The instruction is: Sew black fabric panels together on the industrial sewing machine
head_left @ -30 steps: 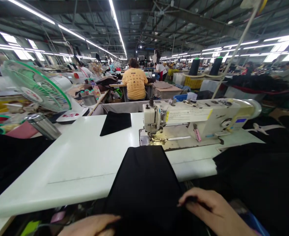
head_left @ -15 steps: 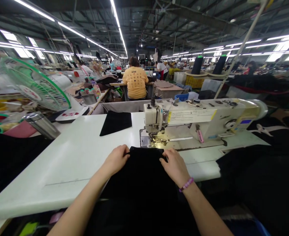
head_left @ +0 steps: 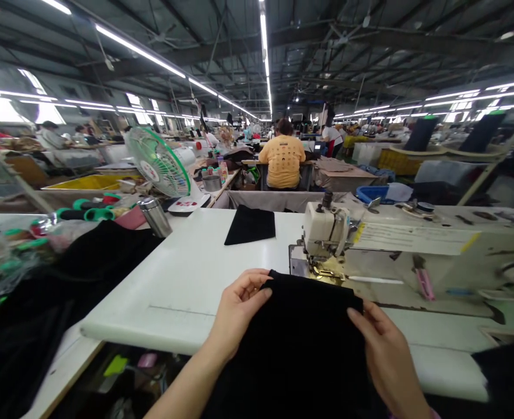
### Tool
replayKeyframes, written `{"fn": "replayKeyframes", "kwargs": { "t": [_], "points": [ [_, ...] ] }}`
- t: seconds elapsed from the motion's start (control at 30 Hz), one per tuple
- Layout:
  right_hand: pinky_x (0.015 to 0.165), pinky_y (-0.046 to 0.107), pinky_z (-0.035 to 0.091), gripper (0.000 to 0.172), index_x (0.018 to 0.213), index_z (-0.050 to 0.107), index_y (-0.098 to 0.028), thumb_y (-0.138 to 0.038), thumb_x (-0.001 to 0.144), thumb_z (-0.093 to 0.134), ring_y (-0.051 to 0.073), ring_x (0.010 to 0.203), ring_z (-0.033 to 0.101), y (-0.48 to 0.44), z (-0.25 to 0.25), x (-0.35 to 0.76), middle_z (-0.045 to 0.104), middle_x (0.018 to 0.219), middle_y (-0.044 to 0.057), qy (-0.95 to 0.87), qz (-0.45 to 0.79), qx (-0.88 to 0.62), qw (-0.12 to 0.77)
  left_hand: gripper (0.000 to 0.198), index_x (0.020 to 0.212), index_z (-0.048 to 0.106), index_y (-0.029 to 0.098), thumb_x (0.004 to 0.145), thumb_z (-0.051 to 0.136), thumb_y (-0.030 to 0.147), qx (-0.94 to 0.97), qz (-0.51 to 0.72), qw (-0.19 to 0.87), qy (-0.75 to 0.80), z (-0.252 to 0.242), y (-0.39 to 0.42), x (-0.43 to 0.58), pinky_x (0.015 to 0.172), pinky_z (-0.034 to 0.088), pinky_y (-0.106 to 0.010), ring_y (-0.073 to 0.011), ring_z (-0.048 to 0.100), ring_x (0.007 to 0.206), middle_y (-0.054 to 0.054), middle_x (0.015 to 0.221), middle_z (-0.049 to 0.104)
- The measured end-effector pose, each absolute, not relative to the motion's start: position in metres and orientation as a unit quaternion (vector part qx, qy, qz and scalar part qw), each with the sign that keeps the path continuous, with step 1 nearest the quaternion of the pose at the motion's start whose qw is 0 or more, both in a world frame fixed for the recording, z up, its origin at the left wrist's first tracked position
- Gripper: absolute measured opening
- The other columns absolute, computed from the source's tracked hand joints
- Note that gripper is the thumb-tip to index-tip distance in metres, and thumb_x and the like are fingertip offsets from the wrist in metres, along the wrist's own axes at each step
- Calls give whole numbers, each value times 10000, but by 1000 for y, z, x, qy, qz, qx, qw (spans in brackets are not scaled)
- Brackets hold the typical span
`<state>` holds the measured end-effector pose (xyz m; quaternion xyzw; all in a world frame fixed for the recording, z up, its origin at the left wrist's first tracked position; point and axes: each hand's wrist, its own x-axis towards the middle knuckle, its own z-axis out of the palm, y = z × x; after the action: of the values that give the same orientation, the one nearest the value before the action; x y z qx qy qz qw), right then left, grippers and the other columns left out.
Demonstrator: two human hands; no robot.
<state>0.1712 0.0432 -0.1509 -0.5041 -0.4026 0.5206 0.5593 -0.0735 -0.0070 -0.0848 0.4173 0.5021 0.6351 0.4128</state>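
Pinching black cloth [head_left: 304, 349] at far corners, left hand [head_left: 239, 308] and right hand [head_left: 385, 346]; sewing machine [head_left: 400, 220], smaller black piece [head_left: 252, 226] beyond grip.

In front of the one nearby cream metal sewing machine [head_left: 418, 233]: two bare hands, one left hand [head_left: 236, 311] and one right hand [head_left: 385, 349], with one black cloth panel [head_left: 304, 343]. Left of it: one flat, four-sided black cloth piece [head_left: 251, 225], one draped black cloth [head_left: 103, 250], one white, green-rimmed fan [head_left: 163, 163], one silver cylindrical flask [head_left: 155, 217]. Behind it: two dark, green-topped thread cones [head_left: 421, 135], one blue plastic basket [head_left: 369, 194].
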Motion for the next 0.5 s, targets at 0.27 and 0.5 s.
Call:
{"fn": "replayKeyframes", "kwargs": {
  "t": [0.27,0.5],
  "points": [
    [1115,355,423,508,990,769,-205,-570,641,826,290,1262,575,32,-133,170,741,1151,46,-348,496,-530,593,170,790,796,215,789,762,381,395,668,369,512,-75,-12,-70,896,473,-264,-192,641,957,-41,990,712],
    [826,229,594,492,921,776,-192,-469,530,891,276,1209,621,30,-123,170,759,1085,63,-285,523,-533,601,206,747,783,191,666,857,366,316,683,398,524,-75,-9,-71,784,487,-227,-147,640,802,-26,832,741]
  ]
}}
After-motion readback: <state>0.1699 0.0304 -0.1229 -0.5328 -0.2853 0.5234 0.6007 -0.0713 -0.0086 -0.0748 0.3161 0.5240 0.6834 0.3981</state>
